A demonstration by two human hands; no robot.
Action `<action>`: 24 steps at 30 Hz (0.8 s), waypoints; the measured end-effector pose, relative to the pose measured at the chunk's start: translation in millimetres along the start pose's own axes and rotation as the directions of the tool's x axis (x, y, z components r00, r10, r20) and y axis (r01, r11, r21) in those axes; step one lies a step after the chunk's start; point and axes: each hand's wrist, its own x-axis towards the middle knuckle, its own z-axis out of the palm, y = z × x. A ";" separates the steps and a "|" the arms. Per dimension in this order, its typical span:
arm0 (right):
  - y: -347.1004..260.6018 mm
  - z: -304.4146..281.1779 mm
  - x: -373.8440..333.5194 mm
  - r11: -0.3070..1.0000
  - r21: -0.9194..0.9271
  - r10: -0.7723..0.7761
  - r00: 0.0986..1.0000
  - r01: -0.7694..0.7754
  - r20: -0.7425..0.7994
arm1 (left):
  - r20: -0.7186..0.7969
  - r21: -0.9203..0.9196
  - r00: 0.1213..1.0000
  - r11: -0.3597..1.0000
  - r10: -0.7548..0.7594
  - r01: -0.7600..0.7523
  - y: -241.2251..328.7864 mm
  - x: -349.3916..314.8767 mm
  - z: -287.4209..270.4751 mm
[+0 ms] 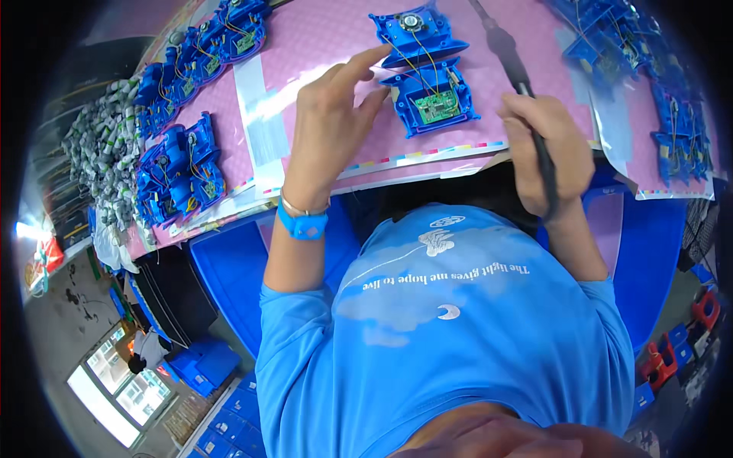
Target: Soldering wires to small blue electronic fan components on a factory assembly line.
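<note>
In front of me lies an opened blue plastic housing in two halves, joined by thin wires. Its far half [412, 34] carries a round metal-rimmed part, and a green circuit board [437, 108] sits in its near half [408, 118]. My left hand [324, 114] is at the housing's left side, index finger at the far half's edge and thumb beside the near half; finger and thumb are apart. A black soldering iron [508, 49] is gripped in my right hand [551, 145], right of the housing. It points away from me, its tip beyond the top of the view.
Similar wired blue housings [179, 168] line the table's left side, and more [679, 130] stand at the right. A heap of grey-white bundled parts [107, 145] is at the far left. Pink sheeting [328, 38] covers the table. Blue bins [233, 278] stand below its edge.
</note>
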 end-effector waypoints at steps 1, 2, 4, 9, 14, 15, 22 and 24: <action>3.8 4.6 -4.1 0.999 -0.011 0.052 0.998 -0.052 0.020 | -0.007 -0.001 1.000 1.000 0.000 0.000 -3.8 5.4 1.6; 6.8 9.5 -3.8 0.999 -0.011 0.045 0.999 -0.044 0.022 | 0.057 -0.050 0.997 0.997 -0.054 0.057 -10.1 12.7 2.9; 8.8 19.6 -2.7 0.990 -0.132 0.055 0.995 -0.044 0.083 | 0.117 -0.093 0.987 0.988 -0.109 0.120 -11.6 15.2 0.3; 10.5 26.8 -15.5 0.985 -0.070 0.160 0.984 -0.155 0.074 | 0.128 -0.082 0.978 0.981 -0.163 0.174 9.6 -16.2 -7.9; 8.8 34.7 -13.1 0.995 -0.024 0.099 0.989 -0.097 0.111 | 0.128 -0.441 0.882 0.770 -0.454 0.461 32.4 -68.4 -14.9; 7.0 38.0 -12.0 0.996 -0.016 0.090 0.988 -0.088 0.123 | 0.130 -0.676 0.828 0.562 -0.546 0.476 32.5 -77.4 -11.5; -8.8 35.0 -4.1 0.998 0.018 -0.059 0.991 0.058 0.117 | 0.133 -0.968 0.769 0.086 -0.626 0.237 3.4 -97.3 -26.1; -16.2 31.9 1.2 0.995 0.047 -0.091 0.993 0.088 0.080 | 0.027 -0.989 0.811 0.101 -0.584 0.106 3.0 -91.5 -26.7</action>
